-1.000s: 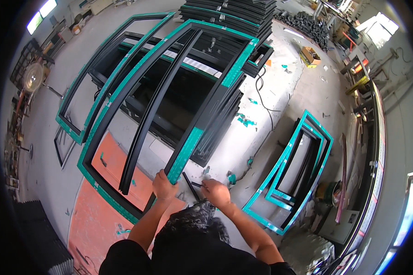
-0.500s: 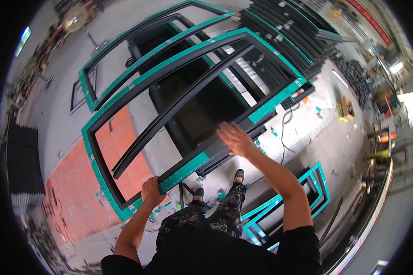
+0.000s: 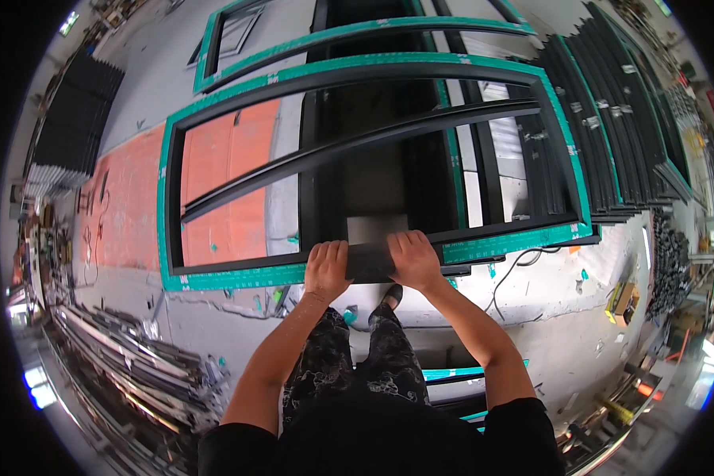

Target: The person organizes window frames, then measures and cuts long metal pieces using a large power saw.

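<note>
In front of me lies a large black rectangular window or door frame with green film along its faces. My left hand is closed over its near rail, fingers on top. A short way to the right, my right hand grips the same rail. The stretch between my hands is bare black, without film. Just beyond it shows a pale grey rectangular patch, too blurred to name. A loose black bar slants across the frame's opening. My fingertips' undersides are hidden.
Behind lies another green-filmed frame over dark supports. Black frames are stacked at the right. A cardboard box and a cable lie on the floor. Long profiles are piled at lower left, beyond orange sheeting.
My view has turned. My left hand has moved right along the near rail, off the filmed part. My right hand, blurred above the rail before, now grips it.
</note>
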Tool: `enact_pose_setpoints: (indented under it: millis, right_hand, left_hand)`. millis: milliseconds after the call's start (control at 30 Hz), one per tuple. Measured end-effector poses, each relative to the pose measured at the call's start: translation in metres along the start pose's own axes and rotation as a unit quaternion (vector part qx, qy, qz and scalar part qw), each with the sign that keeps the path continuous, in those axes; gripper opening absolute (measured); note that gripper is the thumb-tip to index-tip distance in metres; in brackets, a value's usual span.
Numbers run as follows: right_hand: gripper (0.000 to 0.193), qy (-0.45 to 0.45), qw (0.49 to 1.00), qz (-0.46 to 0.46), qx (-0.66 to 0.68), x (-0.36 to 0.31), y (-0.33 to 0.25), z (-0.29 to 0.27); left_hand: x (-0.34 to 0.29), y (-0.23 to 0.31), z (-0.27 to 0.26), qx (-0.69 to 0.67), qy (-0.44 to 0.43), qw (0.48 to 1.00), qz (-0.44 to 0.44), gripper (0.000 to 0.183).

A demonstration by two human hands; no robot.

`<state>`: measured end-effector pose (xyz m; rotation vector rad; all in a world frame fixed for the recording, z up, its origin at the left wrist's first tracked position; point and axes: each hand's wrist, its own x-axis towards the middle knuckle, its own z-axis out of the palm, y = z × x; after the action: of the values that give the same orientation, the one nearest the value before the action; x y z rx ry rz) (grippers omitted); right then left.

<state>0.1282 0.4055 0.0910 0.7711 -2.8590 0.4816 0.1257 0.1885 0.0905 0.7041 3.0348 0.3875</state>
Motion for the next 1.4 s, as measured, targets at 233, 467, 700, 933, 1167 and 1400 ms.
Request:
enact_pose_setpoints:
  millis: [233, 467, 700, 933, 1167, 1400]
  right_hand:
    - [0.048, -0.007, 1.000, 0.017, 0.009, -0.011, 0.011, 0.002]
    - [0.058, 0.039, 0.994, -0.061, 0.079, -0.019, 0.027, 0.004]
    - [0.084, -0.075, 0.992, 0.025, -0.093, -0.123, 0.177, -0.073]
    - [0.061, -0.058, 0.982, 0.086, -0.159, -0.145, 0.221, -0.104]
    - [0.058, -0.030, 0.987, 0.085, -0.131, -0.139, 0.220, -0.097]
    - [0.059, 0.114, 0.988, -0.006, -0.104, -0.189, 0.248, -0.062]
  left_hand:
    - [0.003, 0.000, 0.017, -0.037, 0.077, 0.995, 0.047, 0.072]
    - [-0.015, -0.008, 0.009, 0.007, 0.036, 0.999, 0.022, 0.077]
    - [-0.010, -0.006, 0.015, 0.002, 0.069, 0.997, 0.042, 0.068]
    - [-0.004, -0.003, 0.013, 0.026, 0.069, 0.995, 0.067, 0.057]
    - [-0.008, -0.010, 0.011, 0.041, 0.083, 0.994, 0.063, 0.057]
    - [-0.004, -0.005, 0.017, 0.120, -0.188, 0.974, -0.041, 0.068]
